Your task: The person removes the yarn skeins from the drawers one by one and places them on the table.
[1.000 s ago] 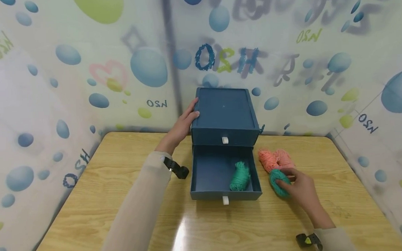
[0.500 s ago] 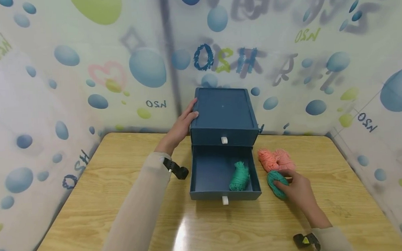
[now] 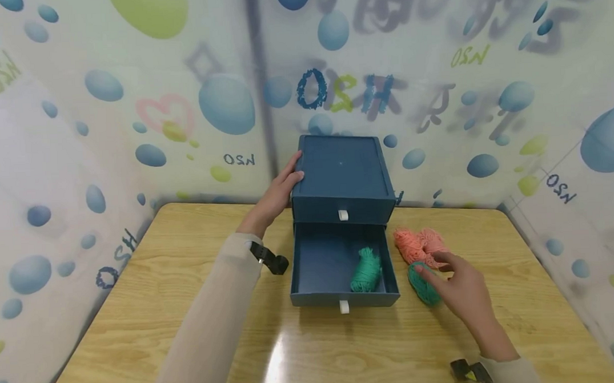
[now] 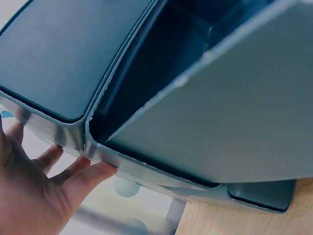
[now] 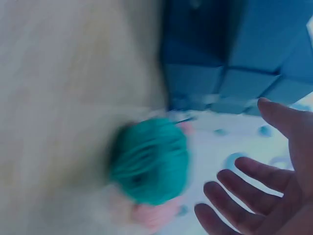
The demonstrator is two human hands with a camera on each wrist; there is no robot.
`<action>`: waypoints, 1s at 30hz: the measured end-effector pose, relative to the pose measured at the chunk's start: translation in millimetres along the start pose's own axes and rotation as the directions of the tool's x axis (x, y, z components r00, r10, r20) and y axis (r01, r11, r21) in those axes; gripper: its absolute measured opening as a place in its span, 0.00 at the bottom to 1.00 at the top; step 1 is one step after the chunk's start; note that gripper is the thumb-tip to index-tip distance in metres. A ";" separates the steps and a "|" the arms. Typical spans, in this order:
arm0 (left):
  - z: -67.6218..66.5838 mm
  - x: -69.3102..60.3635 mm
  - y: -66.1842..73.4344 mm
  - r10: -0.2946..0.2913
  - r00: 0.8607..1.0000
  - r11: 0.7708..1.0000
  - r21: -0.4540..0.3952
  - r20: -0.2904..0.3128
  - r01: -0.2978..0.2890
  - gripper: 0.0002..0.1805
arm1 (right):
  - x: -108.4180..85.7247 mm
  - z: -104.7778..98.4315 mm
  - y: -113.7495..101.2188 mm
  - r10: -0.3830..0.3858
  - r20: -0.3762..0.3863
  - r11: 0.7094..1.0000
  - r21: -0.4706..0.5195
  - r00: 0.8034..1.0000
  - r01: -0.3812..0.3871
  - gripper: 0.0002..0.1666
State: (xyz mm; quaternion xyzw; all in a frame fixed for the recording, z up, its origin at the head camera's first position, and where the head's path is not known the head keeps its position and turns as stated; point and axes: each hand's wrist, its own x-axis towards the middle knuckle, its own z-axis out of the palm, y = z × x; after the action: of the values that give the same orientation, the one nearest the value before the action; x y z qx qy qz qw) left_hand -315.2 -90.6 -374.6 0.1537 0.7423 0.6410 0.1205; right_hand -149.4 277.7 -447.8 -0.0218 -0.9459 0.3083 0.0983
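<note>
A dark blue drawer box point(image 3: 343, 166) stands at the back of the table. My left hand point(image 3: 273, 197) touches its left side, and in the left wrist view the fingertips point(image 4: 103, 169) lie straight along the box wall. The lower drawer point(image 3: 317, 265) is pulled out, with a green yarn skein point(image 3: 366, 272) in its right part. Right of it, a second green yarn skein point(image 3: 421, 286) rests on the table. My right hand point(image 3: 467, 293) hovers just beside that skein; the right wrist view shows its fingers spread and apart from the yarn.
Two coral-pink yarn skeins point(image 3: 409, 245) lie behind the green one on the table point(image 3: 355, 355). The upper drawer, with a white pull tab point(image 3: 343, 215), is closed. A patterned curtain point(image 3: 182, 151) hangs behind the table.
My right hand gripped the green skein on the table and shifted it slightly left; now its fingers have let go and drawn off a little. The left hand stays in place.
</note>
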 end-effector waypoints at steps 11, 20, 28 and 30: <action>0.6 1.2 -0.2 0.002 1.000 1.000 0.004 0.003 -0.002 0.32 | -18.4 -28.7 -61.8 -0.195 -0.019 0.975 0.104 0.981 0.196 0.25; -0.3 1.4 0.3 -0.006 1.000 1.000 0.020 -0.006 0.007 0.32 | -21.7 -31.2 -98.3 -0.275 0.078 0.953 0.159 0.958 0.260 0.24; -0.8 2.5 -0.9 -0.015 1.000 1.000 -0.008 0.006 0.015 0.32 | -8.9 -17.7 -114.8 -0.292 0.205 0.955 0.109 0.934 0.275 0.24; -0.6 2.7 -1.1 -0.014 1.000 1.000 -0.019 0.010 0.014 0.32 | -6.1 -14.0 -117.5 -0.286 0.233 0.958 0.074 0.929 0.277 0.24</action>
State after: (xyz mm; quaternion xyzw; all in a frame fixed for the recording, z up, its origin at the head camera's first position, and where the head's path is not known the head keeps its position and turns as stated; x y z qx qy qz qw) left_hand -317.9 -90.2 -375.5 0.1508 0.7367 0.6463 0.1301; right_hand -138.4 190.1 -368.7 0.1535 -0.9377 0.3105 0.0264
